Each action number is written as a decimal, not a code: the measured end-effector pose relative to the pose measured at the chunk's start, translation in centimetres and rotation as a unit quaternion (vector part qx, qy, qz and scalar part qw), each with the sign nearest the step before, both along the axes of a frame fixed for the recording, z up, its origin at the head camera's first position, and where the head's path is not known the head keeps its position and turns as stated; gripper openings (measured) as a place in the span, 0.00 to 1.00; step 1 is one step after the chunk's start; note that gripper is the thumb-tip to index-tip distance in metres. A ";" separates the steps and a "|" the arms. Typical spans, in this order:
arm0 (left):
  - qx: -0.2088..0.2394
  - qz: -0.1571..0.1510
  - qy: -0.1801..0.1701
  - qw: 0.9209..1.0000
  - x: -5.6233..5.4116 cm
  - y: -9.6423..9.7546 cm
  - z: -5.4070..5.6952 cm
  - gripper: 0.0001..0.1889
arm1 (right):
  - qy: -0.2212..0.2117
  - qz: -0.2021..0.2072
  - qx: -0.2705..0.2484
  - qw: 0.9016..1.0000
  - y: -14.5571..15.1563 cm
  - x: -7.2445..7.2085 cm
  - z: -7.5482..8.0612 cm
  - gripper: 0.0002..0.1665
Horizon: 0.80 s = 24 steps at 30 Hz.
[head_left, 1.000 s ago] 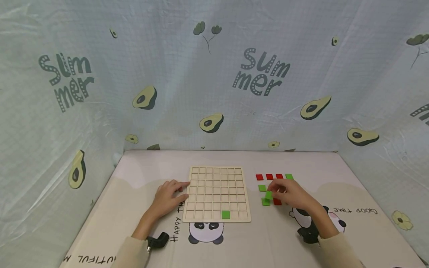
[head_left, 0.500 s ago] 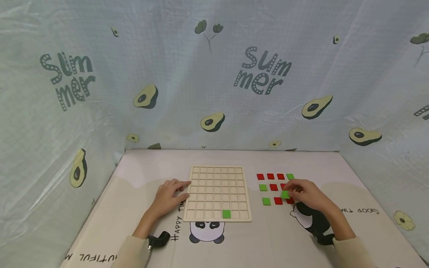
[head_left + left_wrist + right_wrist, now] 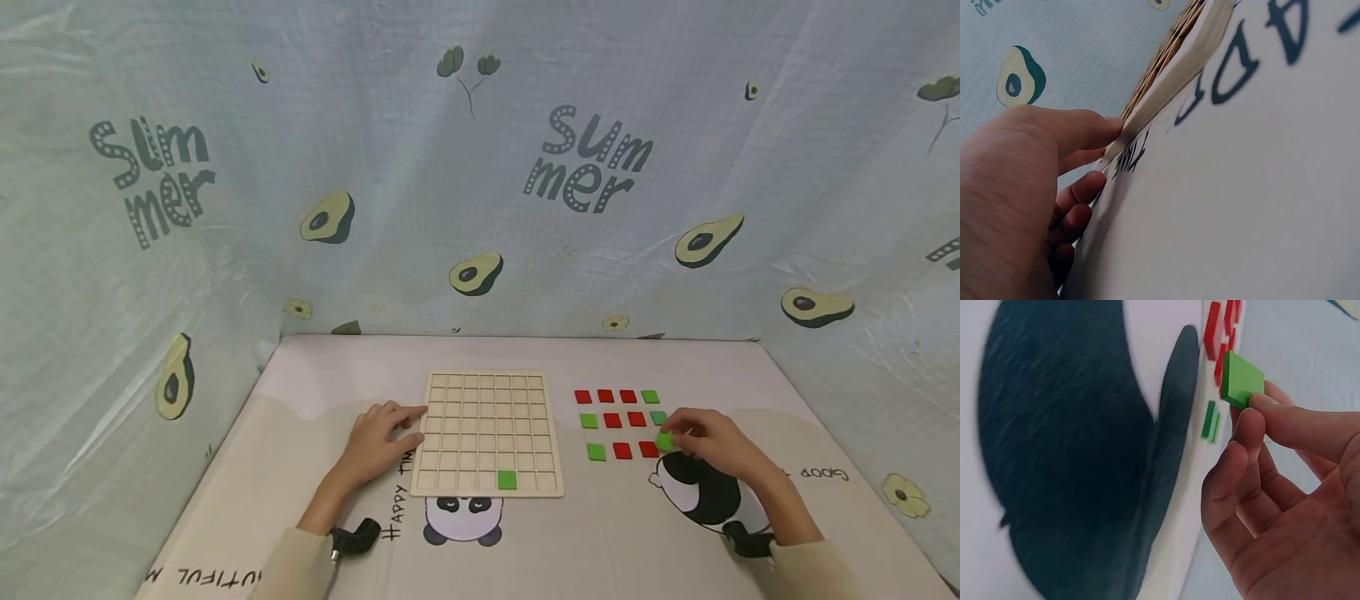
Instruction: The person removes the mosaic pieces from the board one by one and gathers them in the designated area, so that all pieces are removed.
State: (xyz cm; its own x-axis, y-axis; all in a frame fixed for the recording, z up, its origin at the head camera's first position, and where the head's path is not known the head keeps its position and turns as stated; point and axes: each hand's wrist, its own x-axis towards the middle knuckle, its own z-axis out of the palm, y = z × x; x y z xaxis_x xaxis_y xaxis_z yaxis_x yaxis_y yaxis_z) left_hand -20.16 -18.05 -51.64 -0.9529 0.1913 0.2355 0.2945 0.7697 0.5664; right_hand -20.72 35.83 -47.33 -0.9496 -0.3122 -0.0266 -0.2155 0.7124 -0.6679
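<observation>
My right hand pinches a green square tile between thumb and fingertips; in the right wrist view it is held tilted, above the table. Rows of red tiles and green tiles lie to its left and behind it. My left hand rests at the left side of a wooden grid board, index finger and thumb touching its edge. In the left wrist view the thumb lies against the board's rim, the other fingers loosely bent. One green tile sits in a front-row cell of the board.
A pale cloth printed with pandas and lettering covers the table. Light hanging sheets with avocado prints enclose the back and sides. Dark wrist-worn devices sit on both wrists.
My right hand has moved to the right along the tile rows, carrying the green tile and uncovering the red and green tiles behind it. My left hand stays at the board.
</observation>
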 end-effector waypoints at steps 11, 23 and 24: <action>0.002 -0.004 0.004 1.000 0.0 0.0 -0.1 0.23 | -0.038 -0.021 0.005 0.999 0.8 0.1 -0.6 0.09; -0.004 -0.001 0.002 1.000 -0.1 -0.1 -0.1 0.23 | -0.041 -0.031 0.022 0.998 0.8 -0.2 -0.7 0.09; -0.003 -0.001 0.002 1.000 -0.1 -0.1 -0.1 0.23 | -0.041 -0.033 0.023 0.998 0.8 -0.2 -0.7 0.09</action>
